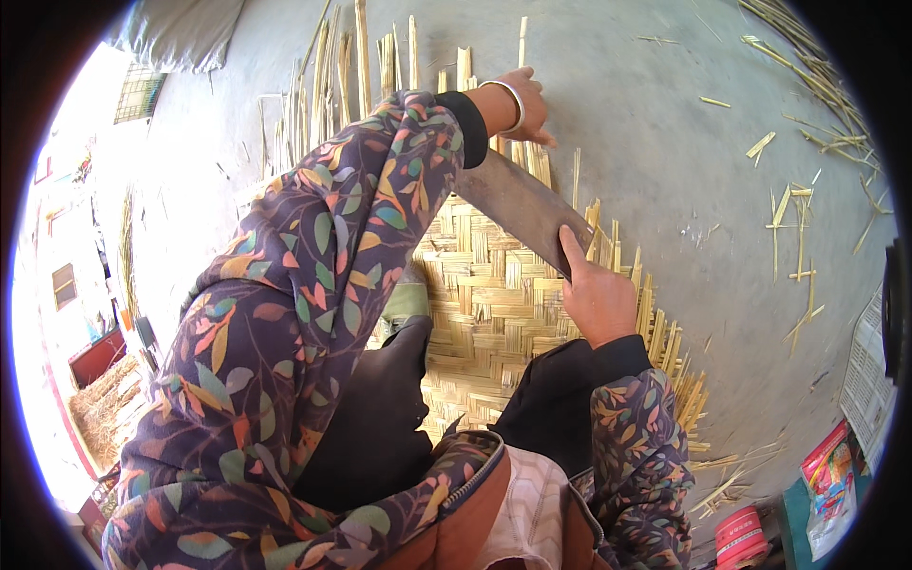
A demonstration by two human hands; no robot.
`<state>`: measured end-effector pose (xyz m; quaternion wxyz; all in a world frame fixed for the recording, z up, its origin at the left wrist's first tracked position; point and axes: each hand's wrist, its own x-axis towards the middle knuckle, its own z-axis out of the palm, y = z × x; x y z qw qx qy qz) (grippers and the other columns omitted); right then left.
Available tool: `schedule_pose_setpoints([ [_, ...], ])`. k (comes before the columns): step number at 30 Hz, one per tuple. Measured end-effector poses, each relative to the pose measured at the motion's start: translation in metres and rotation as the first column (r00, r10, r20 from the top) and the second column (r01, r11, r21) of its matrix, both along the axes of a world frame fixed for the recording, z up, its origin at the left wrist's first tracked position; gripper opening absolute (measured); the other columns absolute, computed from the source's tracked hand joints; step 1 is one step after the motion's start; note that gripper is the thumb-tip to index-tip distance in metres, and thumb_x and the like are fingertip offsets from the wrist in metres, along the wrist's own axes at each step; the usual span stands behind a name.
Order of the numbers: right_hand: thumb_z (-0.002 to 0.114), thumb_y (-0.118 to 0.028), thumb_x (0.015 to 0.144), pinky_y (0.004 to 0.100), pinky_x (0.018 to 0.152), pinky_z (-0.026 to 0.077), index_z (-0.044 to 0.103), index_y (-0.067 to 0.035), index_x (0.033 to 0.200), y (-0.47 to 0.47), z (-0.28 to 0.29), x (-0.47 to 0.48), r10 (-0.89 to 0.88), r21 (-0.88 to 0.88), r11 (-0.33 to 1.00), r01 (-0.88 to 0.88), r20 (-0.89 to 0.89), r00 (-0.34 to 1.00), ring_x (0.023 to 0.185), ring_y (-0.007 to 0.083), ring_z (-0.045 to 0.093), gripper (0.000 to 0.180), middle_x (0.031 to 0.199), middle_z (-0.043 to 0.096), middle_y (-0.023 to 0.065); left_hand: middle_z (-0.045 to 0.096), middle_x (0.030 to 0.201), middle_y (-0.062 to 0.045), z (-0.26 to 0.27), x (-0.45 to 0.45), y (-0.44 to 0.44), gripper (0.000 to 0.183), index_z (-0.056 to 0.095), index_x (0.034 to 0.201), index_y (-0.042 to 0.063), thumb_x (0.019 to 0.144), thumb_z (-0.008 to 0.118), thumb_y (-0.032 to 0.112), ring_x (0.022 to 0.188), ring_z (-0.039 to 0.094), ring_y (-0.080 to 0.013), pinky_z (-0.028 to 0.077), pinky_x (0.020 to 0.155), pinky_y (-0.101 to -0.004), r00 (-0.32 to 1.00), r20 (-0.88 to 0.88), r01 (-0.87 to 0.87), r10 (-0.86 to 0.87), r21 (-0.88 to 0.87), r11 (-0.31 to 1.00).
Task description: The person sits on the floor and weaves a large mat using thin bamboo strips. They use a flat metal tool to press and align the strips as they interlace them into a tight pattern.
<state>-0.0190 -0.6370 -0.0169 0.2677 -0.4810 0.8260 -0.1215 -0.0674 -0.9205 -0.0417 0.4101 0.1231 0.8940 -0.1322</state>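
A woven mat of flat split strips (484, 299) lies on the floor beneath me, with loose strip ends fanning out along its far and right edges. Across its far right part rests a long flat dark board or blade (527, 203); its material is hard to tell. My right hand (602, 296) grips the board's near right end, index finger extended along it. Beyond the board's other end, my left hand (527, 107), with a silvery bangle at the wrist, reaches over the upright strip ends at the far edge. Its fingers are at a strip (524, 43), but whether they pinch it is unclear.
Cut strip scraps (801, 214) litter the grey floor at right, with a bundle of long stalks (812, 64) at the far right. A red round container (741, 538) and a colourful plastic packet (830, 484) sit at lower right. A grey sheet (182, 32) lies at upper left.
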Motion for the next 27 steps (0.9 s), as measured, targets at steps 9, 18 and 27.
schedule_pose_setpoints([
  [9,0.055,-0.015,0.08,0.0418,0.051,0.049,0.043,-0.023,0.138,-0.013,0.002,0.013,-0.02,0.213,0.977,0.021,-0.004,1.0,0.058,0.0282,0.064,0.059,0.065,0.064,0.01,0.069,0.094,-0.002,-0.009,0.039,0.004,0.043,0.072,0.087,0.016,0.088,0.052,0.054,0.099,0.059,-0.0194,0.036,0.092,-0.0376,0.996,0.001,0.088,-0.088,0.054,0.995],
  [18,0.056,-0.016,0.079,0.0407,0.05,0.048,0.042,-0.024,0.14,-0.015,0.002,0.033,-0.055,0.221,0.973,0.058,-0.02,0.998,0.055,0.0273,0.063,0.063,0.065,0.063,0.0087,0.065,0.1,-0.002,-0.032,0.059,-0.004,0.023,0.071,0.092,0.017,0.084,0.062,0.036,0.104,0.056,-0.0204,0.041,0.089,-0.0358,0.99,-0.066,0.13,-0.122,0.134,0.982],
  [27,0.052,-0.013,0.081,0.044,0.054,0.049,0.03,-0.025,0.146,-0.029,-0.022,0.033,-0.093,0.391,0.918,0.069,0.043,0.995,0.06,0.0297,0.064,0.069,0.068,0.065,0.0113,0.07,0.09,-0.004,-0.048,0.057,0.002,0.016,0.071,0.085,0.013,0.084,0.057,0.02,0.089,0.065,-0.0241,0.047,0.082,-0.0364,0.999,-0.026,0.03,-0.027,0.155,0.987],
])
